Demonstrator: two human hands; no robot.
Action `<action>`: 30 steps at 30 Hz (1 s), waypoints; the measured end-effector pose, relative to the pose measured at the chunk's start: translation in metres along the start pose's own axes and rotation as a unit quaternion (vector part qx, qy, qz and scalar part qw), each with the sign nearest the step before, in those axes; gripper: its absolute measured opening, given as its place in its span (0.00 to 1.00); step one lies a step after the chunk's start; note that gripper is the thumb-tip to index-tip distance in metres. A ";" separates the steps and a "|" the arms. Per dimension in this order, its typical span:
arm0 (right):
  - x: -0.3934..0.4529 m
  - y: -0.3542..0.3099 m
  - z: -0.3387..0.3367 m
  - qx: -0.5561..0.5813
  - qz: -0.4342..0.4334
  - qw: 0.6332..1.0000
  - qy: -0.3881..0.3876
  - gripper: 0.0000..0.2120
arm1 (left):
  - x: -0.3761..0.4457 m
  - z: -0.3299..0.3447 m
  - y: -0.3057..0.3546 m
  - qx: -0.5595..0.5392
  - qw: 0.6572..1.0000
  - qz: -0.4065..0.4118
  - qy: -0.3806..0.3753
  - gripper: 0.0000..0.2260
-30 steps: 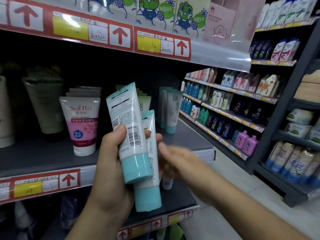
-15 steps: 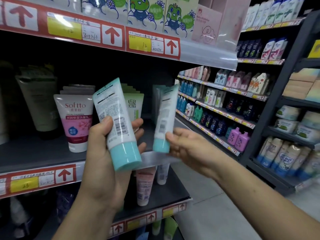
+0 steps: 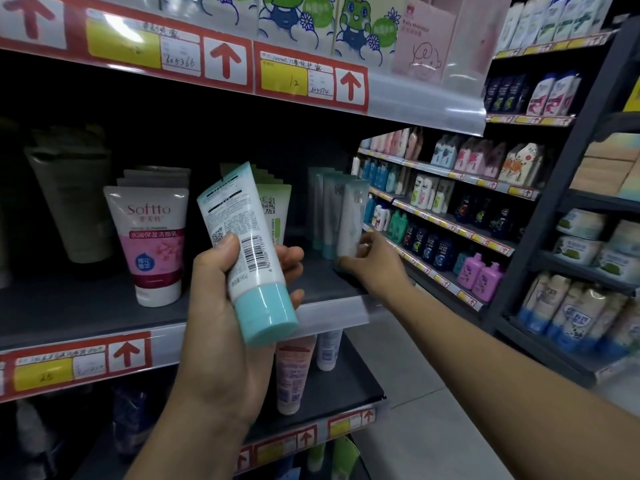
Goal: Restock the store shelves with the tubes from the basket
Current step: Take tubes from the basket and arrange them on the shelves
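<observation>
Head view, store aisle. The left hand [image 3: 221, 327] holds a tube [image 3: 247, 252] in front of the middle shelf [image 3: 86, 306], thumb across the printed back and fingers [image 3: 289, 254] wrapped round the far side. The tube is white with a teal band at the crimped top and a teal cap; it is tilted, cap down and toward the right, with the barcode and small print facing the camera.

The right hand [image 3: 375, 261] reaches to the right end of the same shelf, near its front edge, and its fingers pinch the lower part of a second tube [image 3: 351, 221]. This tube is pale, whitish and teal, upright with its cap end down; its print is blurred. Whether its cap touches the shelf cannot be told. It stands just in front of a row of like tubes [image 3: 323, 209].

Further left on the shelf: green-topped tubes [image 3: 277, 206] behind the held one, a pink and white Softto tube [image 3: 152, 244] standing cap-down, and a dull green tube [image 3: 74, 206] near the left edge.
</observation>
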State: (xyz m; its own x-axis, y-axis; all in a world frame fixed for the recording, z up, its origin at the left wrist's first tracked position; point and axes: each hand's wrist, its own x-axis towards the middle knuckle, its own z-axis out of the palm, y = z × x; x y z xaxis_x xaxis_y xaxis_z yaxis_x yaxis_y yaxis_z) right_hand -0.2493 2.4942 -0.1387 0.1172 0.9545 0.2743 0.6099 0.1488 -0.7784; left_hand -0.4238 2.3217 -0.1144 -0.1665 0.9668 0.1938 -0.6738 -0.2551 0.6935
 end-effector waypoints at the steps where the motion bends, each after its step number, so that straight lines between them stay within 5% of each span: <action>1: 0.001 0.001 0.001 -0.009 0.001 1.000 0.000 0.22 | 0.001 -0.001 -0.001 0.003 1.000 0.002 -0.001 0.25; 12: 0.001 0.001 0.008 -0.024 0.005 0.999 0.041 0.29 | 0.001 0.000 -0.006 0.008 1.000 -0.007 0.001 0.24; 16: -0.049 -0.024 -0.009 0.038 -0.102 0.988 0.110 0.16 | 0.000 0.003 -0.008 0.019 0.999 -0.014 -0.022 0.16; 18: -0.087 -0.041 -0.016 0.145 -0.072 0.986 -0.029 0.14 | 0.000 0.002 -0.008 0.071 0.996 -0.019 -0.049 0.14; 21: -0.129 -0.056 -0.025 0.363 0.073 0.885 -0.284 0.18 | -0.001 -0.003 -0.010 0.177 0.981 -0.011 -0.074 0.17; 25: -0.133 -0.043 -0.041 0.488 0.144 0.768 -0.389 0.19 | -0.003 -0.001 -0.010 0.213 0.971 0.021 -0.106 0.16; 27: -0.128 -0.035 -0.046 0.487 0.124 0.751 -0.429 0.25 | -0.006 0.001 -0.010 0.215 0.969 0.031 -0.118 0.13; 30: -0.124 -0.026 -0.052 0.437 0.072 0.771 -0.457 0.29 | -0.010 0.002 -0.010 0.264 0.957 0.049 -0.112 0.10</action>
State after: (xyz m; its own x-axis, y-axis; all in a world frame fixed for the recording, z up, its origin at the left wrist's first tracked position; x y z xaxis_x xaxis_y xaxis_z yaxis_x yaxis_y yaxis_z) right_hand -0.2385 2.3589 -0.1233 -0.7108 0.7015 -0.0514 -0.1668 -0.2390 -0.9566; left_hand -0.4136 2.3143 -0.1218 -0.0127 0.9253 0.3790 -0.1959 -0.3740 0.9065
